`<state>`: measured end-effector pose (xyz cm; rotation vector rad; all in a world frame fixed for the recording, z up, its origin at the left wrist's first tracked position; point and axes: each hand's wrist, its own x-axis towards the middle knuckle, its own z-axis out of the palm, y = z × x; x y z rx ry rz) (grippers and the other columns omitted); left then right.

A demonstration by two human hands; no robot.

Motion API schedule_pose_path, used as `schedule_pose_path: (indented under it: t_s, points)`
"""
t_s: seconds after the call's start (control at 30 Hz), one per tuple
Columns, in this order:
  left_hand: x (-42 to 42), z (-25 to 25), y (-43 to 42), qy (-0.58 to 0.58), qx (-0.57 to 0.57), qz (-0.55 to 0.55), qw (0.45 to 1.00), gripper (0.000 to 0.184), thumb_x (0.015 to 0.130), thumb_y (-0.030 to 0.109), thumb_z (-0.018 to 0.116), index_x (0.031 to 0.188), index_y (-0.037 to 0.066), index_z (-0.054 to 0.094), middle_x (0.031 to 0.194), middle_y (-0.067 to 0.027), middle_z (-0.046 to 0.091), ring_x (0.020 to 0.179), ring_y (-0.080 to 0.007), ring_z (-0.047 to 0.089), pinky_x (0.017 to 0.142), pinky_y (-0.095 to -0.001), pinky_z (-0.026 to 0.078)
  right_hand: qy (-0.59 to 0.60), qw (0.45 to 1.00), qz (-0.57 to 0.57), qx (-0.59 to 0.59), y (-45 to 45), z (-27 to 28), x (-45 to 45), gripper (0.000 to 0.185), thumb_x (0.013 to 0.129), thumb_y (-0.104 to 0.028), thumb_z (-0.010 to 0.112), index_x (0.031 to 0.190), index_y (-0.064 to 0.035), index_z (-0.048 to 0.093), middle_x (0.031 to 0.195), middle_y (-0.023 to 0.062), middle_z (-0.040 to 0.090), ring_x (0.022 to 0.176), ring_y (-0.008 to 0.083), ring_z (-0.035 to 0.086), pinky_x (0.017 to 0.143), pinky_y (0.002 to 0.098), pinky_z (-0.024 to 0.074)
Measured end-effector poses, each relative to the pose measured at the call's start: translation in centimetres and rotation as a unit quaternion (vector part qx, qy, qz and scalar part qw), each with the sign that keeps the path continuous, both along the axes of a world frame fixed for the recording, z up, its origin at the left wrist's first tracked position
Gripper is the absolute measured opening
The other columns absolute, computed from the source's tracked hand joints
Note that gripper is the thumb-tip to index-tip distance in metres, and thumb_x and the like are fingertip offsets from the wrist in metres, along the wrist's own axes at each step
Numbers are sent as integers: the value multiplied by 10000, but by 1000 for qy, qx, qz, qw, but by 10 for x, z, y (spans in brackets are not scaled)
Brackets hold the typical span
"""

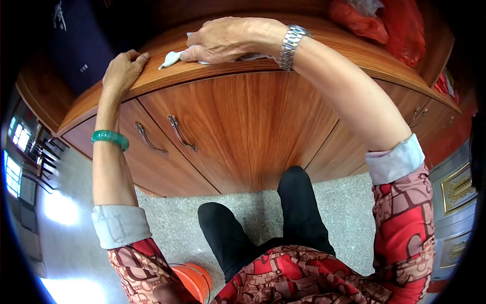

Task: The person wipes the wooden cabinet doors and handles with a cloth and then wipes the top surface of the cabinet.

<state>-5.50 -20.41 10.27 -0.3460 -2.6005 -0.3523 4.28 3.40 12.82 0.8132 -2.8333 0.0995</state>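
A pale cloth [172, 59] lies bunched on the wooden cabinet top [162, 48], partly covered by my right hand [217, 40]. The fingers of that hand are wrapped over the cloth, and bits of it show at the thumb and under the wrist. My left hand [123, 71] rests at the front edge of the cabinet top, thumb apart from the fingers, holding nothing. Below are the cabinet doors [243, 126] with dark metal handles.
A dark blue box [81, 50] stands at the upper left. Red plastic bags [400, 30] lie at the upper right. An orange bucket [195, 278] is on the floor near my legs. Grey patterned panels [458, 187] are at the right.
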Motion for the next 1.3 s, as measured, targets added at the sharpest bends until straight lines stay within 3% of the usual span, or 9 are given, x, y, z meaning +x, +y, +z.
schedule_pose_path:
  t_s: [0.17,0.2,0.23,0.3,0.5,0.63,0.9,1.13,1.3]
  points:
    - [4,2,2,-1,1,6,1000,458,879,481,511,1062,91,670,969,-137,686,965,-302,631,849,-406,472,-34,997,-69,31,-17,7,-28,614,939,-550,356,1077,-15,624,1026,214,633,969,355,592,837,454,448]
    - [6,2,3,-3,-2,10,1000,457,879,482,512,1062,93,670,967,-136,686,963,-300,632,849,-406,473,2,998,-56,20,-18,6,-21,500,952,-436,369,1091,-41,642,1095,225,624,996,367,608,818,444,484]
    - [6,3,2,-2,-2,12,1000,457,879,482,512,1062,93,670,967,-136,686,963,-300,632,849,-406,473,2,998,-54,20,-18,4,-27,500,952,-436,369,1091,-41,642,1095,225,624,996,367,608,818,444,484]
    - [5,3,2,-11,1,7,1000,457,877,485,516,1059,95,671,967,-134,686,963,-294,632,849,-407,473,25,998,-53,2,-17,-3,-39,596,938,-539,362,1101,-31,627,970,227,639,929,359,605,820,457,453]
    - [7,2,3,-10,14,7,1000,470,893,454,522,1081,47,659,1005,-173,674,943,-300,635,846,-366,466,35,999,-2,-24,6,-7,-13,577,936,-538,361,1154,-64,609,781,194,619,785,358,607,751,470,466]
    - [6,2,2,-10,14,-9,1000,474,891,456,523,1085,45,659,1010,-174,674,951,-297,636,850,-363,466,51,997,36,-47,42,-7,0,527,923,-453,361,1053,-17,627,901,253,629,835,383,603,770,468,454]
    - [0,-1,-2,-2,-2,7,1000,456,884,475,508,1060,86,669,986,-129,685,966,-289,633,850,-397,471,31,996,-75,-37,84,-6,9,575,949,-533,344,1159,-70,611,966,187,623,938,334,566,846,453,425]
    - [5,2,5,1,-5,8,1000,445,881,461,510,1053,83,669,968,-144,685,956,-309,631,851,-409,470,36,997,-64,-7,38,-5,6,584,944,-545,340,1079,-63,641,774,178,626,807,337,605,761,449,465]
    - [6,4,4,-6,-13,9,1000,442,877,459,517,1051,83,671,937,-140,690,934,-304,637,831,-408,474,75,997,13,-19,-30,-6,6,594,934,-536,357,835,-31,652,689,183,618,672,323,618,652,431,491]
